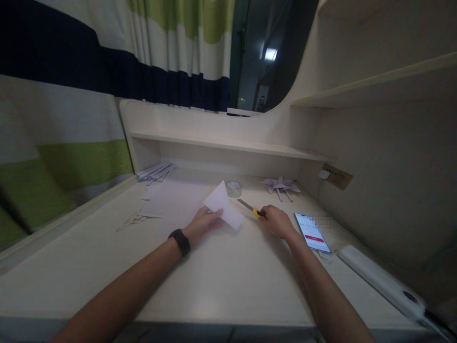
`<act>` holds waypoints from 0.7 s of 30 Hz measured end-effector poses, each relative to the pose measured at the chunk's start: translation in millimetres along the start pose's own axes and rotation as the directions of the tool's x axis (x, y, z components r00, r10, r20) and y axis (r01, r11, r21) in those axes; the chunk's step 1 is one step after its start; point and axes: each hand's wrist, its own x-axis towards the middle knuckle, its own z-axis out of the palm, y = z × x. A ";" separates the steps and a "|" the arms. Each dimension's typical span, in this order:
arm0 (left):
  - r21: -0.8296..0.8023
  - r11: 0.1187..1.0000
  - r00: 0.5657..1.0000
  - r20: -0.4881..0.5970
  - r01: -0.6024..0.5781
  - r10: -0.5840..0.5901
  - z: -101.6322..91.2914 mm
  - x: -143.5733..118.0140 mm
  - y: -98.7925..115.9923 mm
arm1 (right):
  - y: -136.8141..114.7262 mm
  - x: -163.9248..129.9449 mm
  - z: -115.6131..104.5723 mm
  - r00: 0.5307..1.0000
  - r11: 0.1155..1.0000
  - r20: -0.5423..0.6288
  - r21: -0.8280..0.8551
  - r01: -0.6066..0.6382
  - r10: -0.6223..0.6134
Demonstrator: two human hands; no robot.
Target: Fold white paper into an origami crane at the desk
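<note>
A piece of white paper [228,211], apparently folded, is pinched in my left hand [205,224], which wears a dark watch [180,242] at the wrist. My right hand [275,220] grips a yellow and black utility knife [256,212]. Its long blade is out and points up and left, toward the paper's right edge; the two look apart. Just behind the paper stands a roll of clear tape [233,189]. White sheets [178,193] lie flat on the desk behind and left of my left hand.
Folded paper strips [155,172] are piled at the back left, near thin tan pieces [134,219]. A folded paper figure [281,186] sits at the back right. A lit phone [312,233] and a long white lamp-like bar [380,281] line the right side. A shelf [228,145] overhangs the desk's back.
</note>
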 end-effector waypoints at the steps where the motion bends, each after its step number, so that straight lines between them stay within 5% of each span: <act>1: -0.012 1.000 1.000 -0.003 0.004 -0.004 -0.7 0.3 0.4 | -4.0 -0.4 0.7 0.999 1.000 -0.027 0.016 0.027 -0.027; 8: -0.090 0.996 1.000 -0.019 -0.025 0.023 -4.9 2.8 1.2 | -20.4 -3.4 5.8 0.990 0.991 -0.069 0.041 0.129 -0.126; 21: -0.107 0.994 0.998 -0.052 -0.026 0.020 -4.7 3.0 3.8 | -18.1 -1.9 8.2 0.990 0.992 -0.101 0.061 0.107 -0.101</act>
